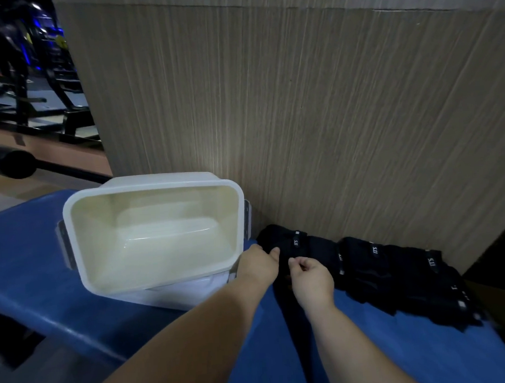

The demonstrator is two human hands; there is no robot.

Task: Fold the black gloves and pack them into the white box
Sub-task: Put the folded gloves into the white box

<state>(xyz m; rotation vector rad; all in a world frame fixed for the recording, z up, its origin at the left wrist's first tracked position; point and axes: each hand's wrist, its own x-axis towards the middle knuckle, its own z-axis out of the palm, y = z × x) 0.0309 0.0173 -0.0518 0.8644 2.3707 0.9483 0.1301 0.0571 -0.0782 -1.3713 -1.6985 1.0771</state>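
An open white box (83, 256) stands tilted on its white lid (186, 292), on a blue padded surface (368, 354). Several black gloves with white-lettered bands lie in a row to its right, against the wall. My left hand (258, 263) grips the left edge of the nearest black glove (294, 244), thumb on the fabric. My right hand (310, 278) rests on the same glove just to the right, its fingers curled and pinching the fabric. The other gloves (408, 274) lie untouched further right.
A wood-grain wall panel (300, 117) rises directly behind the box and gloves. Dark gym equipment (23, 71) stands in the room at the far left. The blue surface ends at a rounded front-left edge (48, 313).
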